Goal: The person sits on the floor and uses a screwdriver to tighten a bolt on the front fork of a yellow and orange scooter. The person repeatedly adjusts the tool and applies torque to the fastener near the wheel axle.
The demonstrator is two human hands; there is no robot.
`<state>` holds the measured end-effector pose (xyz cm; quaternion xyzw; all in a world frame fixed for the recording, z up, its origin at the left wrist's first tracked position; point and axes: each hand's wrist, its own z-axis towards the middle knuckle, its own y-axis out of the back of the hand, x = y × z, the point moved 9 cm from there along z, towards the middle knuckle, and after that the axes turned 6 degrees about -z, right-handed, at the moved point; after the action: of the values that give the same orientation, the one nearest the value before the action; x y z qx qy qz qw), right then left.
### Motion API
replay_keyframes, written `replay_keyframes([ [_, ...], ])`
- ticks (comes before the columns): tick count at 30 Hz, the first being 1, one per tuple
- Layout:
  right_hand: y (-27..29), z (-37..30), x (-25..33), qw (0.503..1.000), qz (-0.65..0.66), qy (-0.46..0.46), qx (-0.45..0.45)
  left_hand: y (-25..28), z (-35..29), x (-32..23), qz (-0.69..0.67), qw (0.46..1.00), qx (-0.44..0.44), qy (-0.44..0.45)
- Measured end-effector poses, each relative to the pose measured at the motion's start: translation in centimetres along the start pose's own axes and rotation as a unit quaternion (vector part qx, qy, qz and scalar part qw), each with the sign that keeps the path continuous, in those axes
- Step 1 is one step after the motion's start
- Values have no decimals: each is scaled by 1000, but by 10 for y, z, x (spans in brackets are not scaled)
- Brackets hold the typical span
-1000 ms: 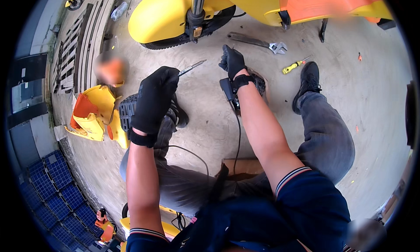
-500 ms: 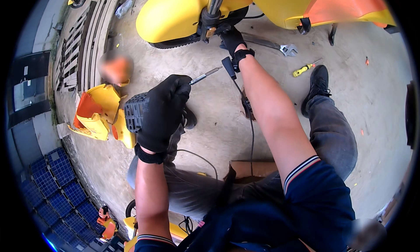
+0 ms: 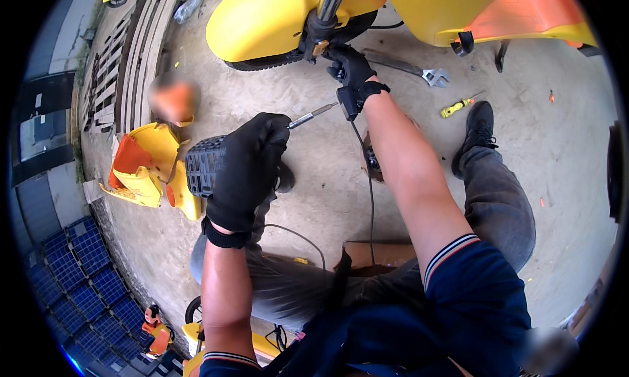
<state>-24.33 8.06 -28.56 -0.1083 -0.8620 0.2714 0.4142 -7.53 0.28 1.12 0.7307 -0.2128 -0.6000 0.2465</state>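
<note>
My left hand [image 3: 246, 164], in a black glove, is closed round a power screwdriver whose body is mostly hidden by the fingers. Its silver bit [image 3: 312, 115] points right, toward my right wrist. A black gridded block [image 3: 203, 166] shows on the far side of that hand. My right hand [image 3: 352, 68], gloved too, is at the lower end of the metal fork tube [image 3: 333, 2] of a yellow scooter [image 3: 259, 26], fingers curled; a small dark piece there is too unclear to name. A black box with a cable [image 3: 348, 104] sits at the right wrist.
An adjustable wrench [image 3: 434, 77] and a yellow screwdriver [image 3: 455, 108] lie on the concrete to the right. Broken yellow and orange body panels [image 3: 147, 167] lie left, near a wooden pallet [image 3: 118, 69]. A cardboard box [image 3: 377, 254] stands between my legs.
My right hand has drawn slightly down and right from the fork, and its curled fingers show more. My left hand, with the power screwdriver, has shifted only slightly.
</note>
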Motion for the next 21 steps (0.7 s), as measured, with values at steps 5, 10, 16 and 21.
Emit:
replay_keyframes([
  [5,-24,-14,5,957,264,-27,119,1,-1,0,4,1000,-1,6],
  [10,-28,-26,1,878,409,-102,226,-3,3,0,-7,1000,2,-8],
  [16,-1,-19,-9,899,401,-104,140,-6,3,-3,-28,999,-7,-33],
  [21,4,-22,-10,924,352,-104,108,-12,6,4,-40,999,13,-13],
])
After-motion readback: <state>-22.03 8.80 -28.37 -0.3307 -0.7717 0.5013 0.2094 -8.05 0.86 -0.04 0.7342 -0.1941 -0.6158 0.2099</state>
